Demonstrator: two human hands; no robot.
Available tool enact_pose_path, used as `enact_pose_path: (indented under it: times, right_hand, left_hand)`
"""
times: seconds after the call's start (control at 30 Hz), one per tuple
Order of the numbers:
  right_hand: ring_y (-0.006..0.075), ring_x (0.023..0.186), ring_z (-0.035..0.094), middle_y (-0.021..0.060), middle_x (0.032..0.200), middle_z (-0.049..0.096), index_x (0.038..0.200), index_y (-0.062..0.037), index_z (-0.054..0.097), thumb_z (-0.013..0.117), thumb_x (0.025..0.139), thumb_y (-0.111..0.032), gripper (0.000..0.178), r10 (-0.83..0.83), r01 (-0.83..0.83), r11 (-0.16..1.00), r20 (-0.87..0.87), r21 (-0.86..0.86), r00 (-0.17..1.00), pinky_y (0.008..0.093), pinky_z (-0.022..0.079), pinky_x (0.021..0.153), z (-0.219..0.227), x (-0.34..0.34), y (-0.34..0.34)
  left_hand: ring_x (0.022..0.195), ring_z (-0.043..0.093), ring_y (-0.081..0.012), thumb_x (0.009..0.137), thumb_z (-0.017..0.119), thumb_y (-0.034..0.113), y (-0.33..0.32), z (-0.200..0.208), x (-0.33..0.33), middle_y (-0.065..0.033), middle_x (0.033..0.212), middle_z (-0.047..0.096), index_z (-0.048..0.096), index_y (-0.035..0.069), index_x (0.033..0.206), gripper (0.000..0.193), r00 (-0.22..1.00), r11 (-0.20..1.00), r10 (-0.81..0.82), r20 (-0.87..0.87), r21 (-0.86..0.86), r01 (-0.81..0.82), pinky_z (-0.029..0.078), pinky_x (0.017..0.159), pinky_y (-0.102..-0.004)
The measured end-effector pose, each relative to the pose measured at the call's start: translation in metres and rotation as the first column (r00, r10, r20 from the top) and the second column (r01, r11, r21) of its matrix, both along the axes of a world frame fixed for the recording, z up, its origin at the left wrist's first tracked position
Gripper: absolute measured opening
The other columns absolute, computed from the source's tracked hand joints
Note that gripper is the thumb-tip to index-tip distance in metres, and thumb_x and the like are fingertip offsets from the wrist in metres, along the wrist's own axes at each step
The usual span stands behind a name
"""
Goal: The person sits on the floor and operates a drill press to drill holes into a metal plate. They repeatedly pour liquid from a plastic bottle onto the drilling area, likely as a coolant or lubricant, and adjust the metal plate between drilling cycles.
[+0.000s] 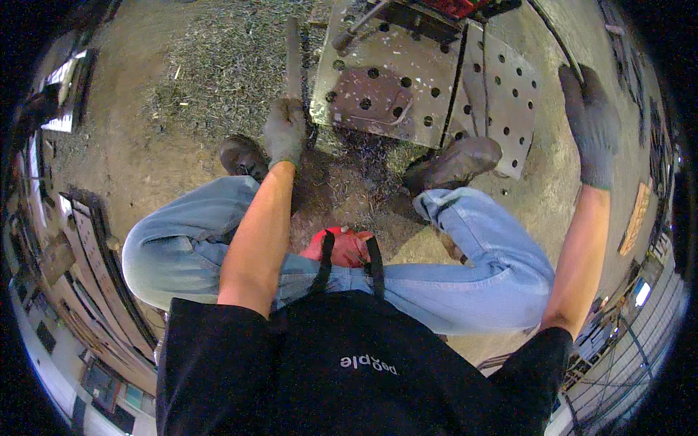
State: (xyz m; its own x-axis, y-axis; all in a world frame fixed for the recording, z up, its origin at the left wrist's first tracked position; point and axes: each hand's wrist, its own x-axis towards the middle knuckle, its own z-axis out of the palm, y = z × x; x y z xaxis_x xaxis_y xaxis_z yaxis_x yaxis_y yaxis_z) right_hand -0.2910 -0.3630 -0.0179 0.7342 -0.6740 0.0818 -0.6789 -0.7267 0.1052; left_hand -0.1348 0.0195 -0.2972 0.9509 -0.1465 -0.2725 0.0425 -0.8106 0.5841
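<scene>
My left hand (284, 132), in a grey glove, is closed round the lower end of a flat metal bar (293, 62) that points away from me. At far right my right hand (592, 127), in a dark grey glove, is slightly blurred. A thin dark rod or cable (558, 40) runs down between its thumb and fingers, and they appear closed on it. Between my hands lies a perforated metal plate (418, 91) with rows of round holes. A second perforated plate (515, 94) adjoins it on the right.
Metal shavings (218, 65) cover the floor at far left. A red and dark machine part (454, 7) stands beyond the plates, with a metal lever (360, 25) beside it. My shoes (454, 163) are near the plates. A red item with black straps (349, 247) sits between my legs.
</scene>
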Motion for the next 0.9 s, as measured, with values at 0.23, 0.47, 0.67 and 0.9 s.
enact_pose_path:
  times: [0.23,0.47,0.67,0.9]
  right_hand:
    - [0.043,0.11,0.068,0.0247,0.118,0.071,0.133,-0.0107,0.065,0.052,0.099,-0.061,0.062,-0.045,0.04,0.995,-0.046,-0.094,0.998,0.0493,0.053,0.092,-0.002,0.001,0.0]
    - [0.0436,0.122,0.063,0.0237,0.13,0.067,0.137,-0.007,0.063,0.052,0.099,-0.059,0.065,-0.115,0.11,0.989,-0.041,-0.101,0.992,0.0466,0.05,0.101,-0.006,0.003,0.001]
    - [0.0409,0.11,0.069,0.0214,0.119,0.071,0.133,-0.0126,0.065,0.057,0.097,-0.06,0.06,-0.133,0.12,0.979,-0.072,-0.162,0.988,0.0467,0.054,0.092,0.004,-0.002,0.009]
    - [0.0386,0.113,0.069,0.0189,0.121,0.072,0.134,-0.0136,0.065,0.055,0.097,-0.062,0.061,-0.105,0.106,0.994,0.012,-0.017,0.994,0.0448,0.053,0.094,-0.006,0.015,0.014]
  left_hand:
    - [0.095,0.069,-0.0439,0.099,0.059,0.041,0.006,-0.025,-0.002,-0.0216,0.1,0.072,0.068,0.012,0.11,0.033,1.0,0.999,-0.011,0.003,-0.05,0.011,0.053,0.08,-0.0517]
    - [0.103,0.067,-0.0422,0.099,0.059,0.037,0.017,-0.046,0.001,-0.0208,0.112,0.07,0.068,0.015,0.118,0.031,0.999,0.996,-0.033,0.023,-0.088,0.035,0.052,0.084,-0.0514]
    - [0.093,0.066,-0.0404,0.089,0.07,0.024,-0.003,-0.02,-0.01,-0.0183,0.103,0.067,0.069,0.014,0.12,0.032,0.974,0.986,-0.127,0.186,0.133,0.103,0.053,0.078,-0.0512]
    - [0.108,0.062,-0.0385,0.09,0.068,0.028,-0.06,-0.012,-0.05,-0.015,0.12,0.065,0.07,0.018,0.116,0.029,0.662,0.724,-0.626,0.413,-0.007,0.689,0.05,0.092,-0.053]
